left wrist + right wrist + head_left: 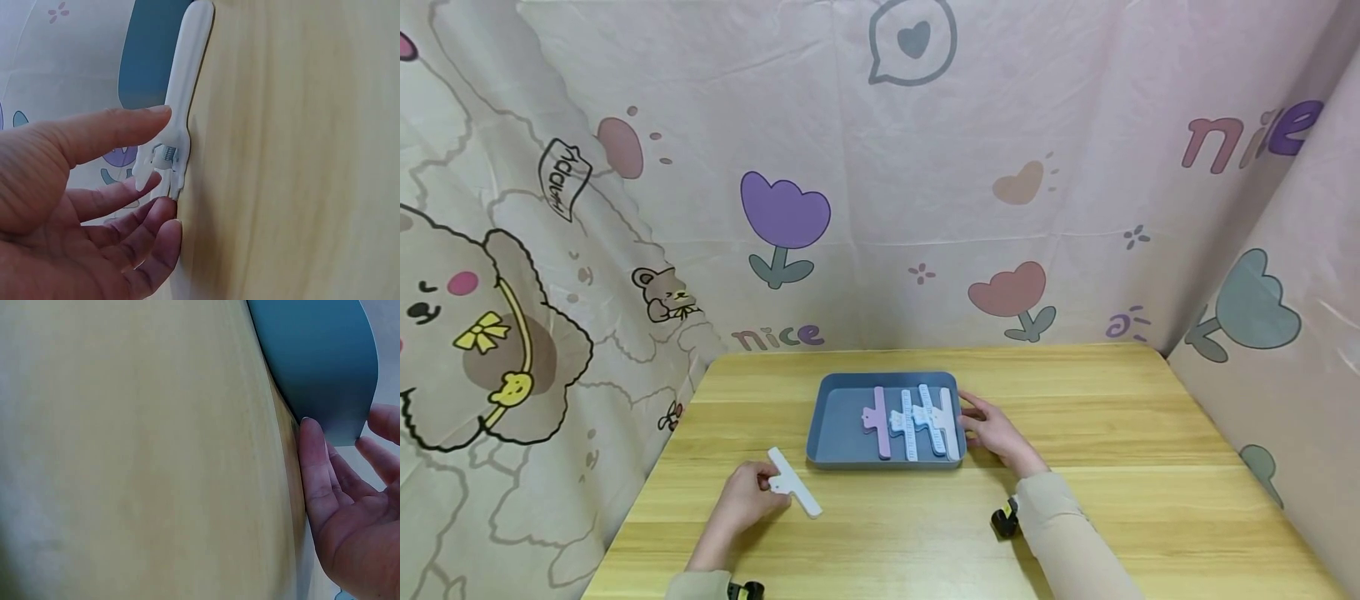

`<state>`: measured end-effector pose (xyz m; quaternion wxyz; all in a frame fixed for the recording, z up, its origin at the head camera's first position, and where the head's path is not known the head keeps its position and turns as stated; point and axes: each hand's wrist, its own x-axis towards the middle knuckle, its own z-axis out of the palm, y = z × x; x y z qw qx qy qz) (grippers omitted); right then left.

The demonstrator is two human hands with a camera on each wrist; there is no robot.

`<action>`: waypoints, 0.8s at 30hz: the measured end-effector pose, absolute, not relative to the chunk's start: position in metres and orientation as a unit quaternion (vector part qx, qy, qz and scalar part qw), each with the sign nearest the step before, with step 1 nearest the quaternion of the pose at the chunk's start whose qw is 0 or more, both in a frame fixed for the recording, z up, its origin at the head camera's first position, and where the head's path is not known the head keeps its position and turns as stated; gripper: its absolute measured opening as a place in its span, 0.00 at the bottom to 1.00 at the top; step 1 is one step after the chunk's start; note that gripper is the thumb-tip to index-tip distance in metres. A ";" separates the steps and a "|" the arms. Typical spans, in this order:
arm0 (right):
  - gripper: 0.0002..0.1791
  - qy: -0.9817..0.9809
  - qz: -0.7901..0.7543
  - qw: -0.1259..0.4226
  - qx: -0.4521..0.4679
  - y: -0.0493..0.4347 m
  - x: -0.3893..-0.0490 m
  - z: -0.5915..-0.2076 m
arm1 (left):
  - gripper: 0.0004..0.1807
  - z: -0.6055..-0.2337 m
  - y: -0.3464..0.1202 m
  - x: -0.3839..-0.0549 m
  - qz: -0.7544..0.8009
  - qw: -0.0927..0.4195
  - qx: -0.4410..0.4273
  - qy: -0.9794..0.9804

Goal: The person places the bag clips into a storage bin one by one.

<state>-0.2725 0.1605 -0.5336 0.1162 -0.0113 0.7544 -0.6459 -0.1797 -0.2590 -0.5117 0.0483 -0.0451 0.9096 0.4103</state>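
My left hand (pixel 748 498) is low on the left of the table, its thumb and fingers about the handle of a white bar clip (pixel 796 485). In the left wrist view the clip's metal spring (pixel 167 153) shows between its handle tabs, close over the wood. My right hand (pixel 992 429) touches the outside of a blue-grey tray (pixel 842 425) at its right wall, with fairly straight fingers and the thumb low by the wall's foot. Inside the tray lie a purple clip (pixel 882 425), two light blue patterned clips (pixel 908 425) and another white clip (pixel 950 425).
The tray stands on a wood-grain table (pixel 895 533) near its back edge. Behind and beside it hangs a printed curtain (pixel 887 167). A black wrist strap piece (pixel 1003 518) shows by the right sleeve (pixel 1067 525).
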 end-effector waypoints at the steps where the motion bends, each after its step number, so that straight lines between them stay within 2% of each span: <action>1: 0.31 0.756 -0.644 0.116 -0.011 0.161 -0.273 -0.533 | 0.22 -0.512 -0.259 -0.180 0.411 0.049 -0.044 0.909; 5: 0.32 0.757 -0.642 0.119 -0.012 0.161 -0.273 -0.533 | 0.21 -0.511 -0.258 -0.179 0.412 0.040 -0.040 0.909; 12: 0.32 0.755 -0.645 0.120 -0.013 0.161 -0.273 -0.534 | 0.27 -0.515 -0.264 -0.181 0.423 0.014 -0.050 0.905; 24: 0.32 0.757 -0.643 0.120 -0.013 0.162 -0.274 -0.535 | 0.27 -0.506 -0.279 -0.186 0.423 -0.014 -0.066 0.904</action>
